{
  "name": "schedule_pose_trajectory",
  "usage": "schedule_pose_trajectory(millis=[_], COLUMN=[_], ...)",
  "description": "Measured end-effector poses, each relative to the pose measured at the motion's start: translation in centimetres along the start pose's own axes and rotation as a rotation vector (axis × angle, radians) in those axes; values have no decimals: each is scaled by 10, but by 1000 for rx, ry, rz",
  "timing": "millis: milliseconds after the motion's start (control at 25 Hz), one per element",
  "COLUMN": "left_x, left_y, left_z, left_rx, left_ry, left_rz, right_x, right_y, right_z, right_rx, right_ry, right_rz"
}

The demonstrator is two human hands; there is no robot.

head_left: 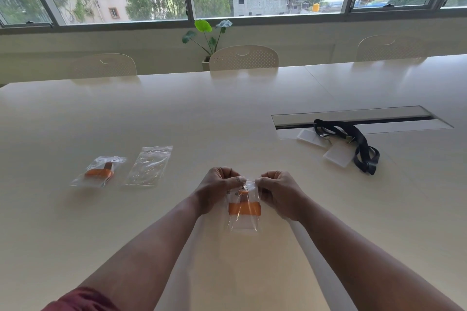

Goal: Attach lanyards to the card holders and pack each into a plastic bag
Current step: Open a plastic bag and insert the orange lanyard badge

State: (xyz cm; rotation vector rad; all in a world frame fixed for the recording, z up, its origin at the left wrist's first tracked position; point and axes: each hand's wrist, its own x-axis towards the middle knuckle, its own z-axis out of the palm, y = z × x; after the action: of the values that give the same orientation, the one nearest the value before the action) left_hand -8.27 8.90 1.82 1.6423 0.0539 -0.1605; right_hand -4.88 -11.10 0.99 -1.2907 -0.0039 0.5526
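Cream laminate, smooth and faintly glossy, covers the long counter (177,113) that fills most of the frame, with a recessed grey cable hatch (353,118) set into it at the right. Coiled beside that hatch lies a black woven lanyard (358,144), draped over two frosted rectangular plastic card holders (337,155) not yet fitted out. At left of centre an empty clear plastic zip bag (150,165) lies flat and crinkled, and just left of it a packed clear bag with an orange lanyard inside (101,171) looks finished. Low in the middle of the frame, the left hand (217,187) and the right hand (278,189) each pinch a top corner of a small clear bag holding a card holder wrapped in an orange strap (243,209); the fingers are curled tight on the film, and the bag hangs between them just above the counter. The step in hand seems to be closing the mouth. To do it well, the metal clip (243,188) near the opening should sit wholly below the seal line, then the strip be pressed from one corner across to the other, pushing air out, since thin slippery film tends to wrinkle and leave gaps.
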Motion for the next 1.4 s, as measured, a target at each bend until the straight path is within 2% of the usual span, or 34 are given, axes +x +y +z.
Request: schedule_pose_trajectory(millis=[520, 1040, 1400], left_x=[-1, -3, -2], left_y=[1, 5, 5], left_z=[1, 2, -2], left_rx=[54, 15, 60], left_ry=[-20, -18, -95], left_rz=[-11, -15, -46], right_x=[-3, -1, 3], right_y=[-5, -4, -8], right_z=[7, 3, -6], right_rx=[-142, -115, -131], right_ry=[-15, -65, -126], right_rz=[26, 39, 70])
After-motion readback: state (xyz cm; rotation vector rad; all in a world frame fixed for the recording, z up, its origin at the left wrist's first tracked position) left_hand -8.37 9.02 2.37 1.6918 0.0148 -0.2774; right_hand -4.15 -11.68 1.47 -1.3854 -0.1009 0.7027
